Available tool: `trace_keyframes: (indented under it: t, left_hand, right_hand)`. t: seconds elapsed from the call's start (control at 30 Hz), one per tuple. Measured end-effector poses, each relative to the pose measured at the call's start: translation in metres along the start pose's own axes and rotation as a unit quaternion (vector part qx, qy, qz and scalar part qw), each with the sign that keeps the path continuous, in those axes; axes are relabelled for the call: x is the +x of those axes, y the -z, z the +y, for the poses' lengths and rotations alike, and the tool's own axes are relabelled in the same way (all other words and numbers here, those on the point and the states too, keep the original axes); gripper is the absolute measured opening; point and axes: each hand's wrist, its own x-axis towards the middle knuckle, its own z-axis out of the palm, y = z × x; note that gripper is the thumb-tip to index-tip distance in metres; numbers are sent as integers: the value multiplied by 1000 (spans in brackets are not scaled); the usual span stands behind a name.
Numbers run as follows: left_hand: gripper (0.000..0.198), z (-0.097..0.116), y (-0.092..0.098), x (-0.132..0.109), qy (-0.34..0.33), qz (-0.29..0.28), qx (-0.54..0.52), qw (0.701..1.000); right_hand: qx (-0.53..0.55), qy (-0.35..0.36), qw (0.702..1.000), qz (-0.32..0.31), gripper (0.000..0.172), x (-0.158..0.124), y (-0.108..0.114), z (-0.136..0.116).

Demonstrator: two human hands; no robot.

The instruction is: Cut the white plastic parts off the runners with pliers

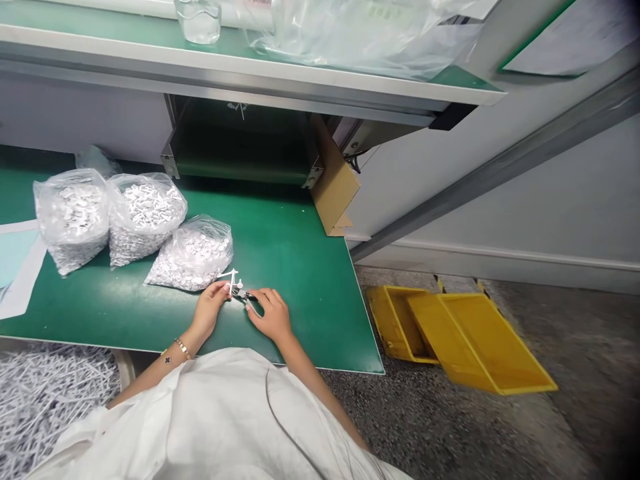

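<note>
From the head view, the left hand [210, 310] and right hand [270, 315] work close together above the green surface [305, 313], with their fingers nearly meeting. The left fingers [219, 291] are pinched together on a small branched white plastic piece [231, 280], which rises just past the fingertips. Held low like this, it seems steadied while its arms stay free. The right fingers [260, 298] curl closed around a small dark tool [245, 295], perhaps snips or tweezers, though it is too small to tell. Its tip lies just beside the white piece, and whether they touch cannot be told.

Just beyond the left fingers sits a clear plastic bag of small white parts [193, 257]. Two similar bags [145, 217] lie farther left, apparently kept within easy reach. Well below and left of the fingers, past the surface's edge, is a heap of white plastic stems [50, 407]. Well to the right of the fingers, two yellow plastic crates [465, 343] rest on the floor [525, 427]. Far above the fingers, a shelf [250, 67] carries a glass jar [199, 20].
</note>
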Motion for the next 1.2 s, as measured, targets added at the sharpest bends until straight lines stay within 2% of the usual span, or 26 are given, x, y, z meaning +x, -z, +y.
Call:
trace_keyframes:
  t: [0.6,0.9,1.2]
  left_hand:
    - [38,5,7,8,69,-89,-8,994]
    - [39,5,4,7,53,-63,11,997]
    - [37,8,4,6,49,-71,27,996]
  right_hand:
    - [58,9,998,11,28,1,-1,4]
    - [78,9,997,27,28,2,0,5]
    - [104,10,994,21,29,2,0,7]
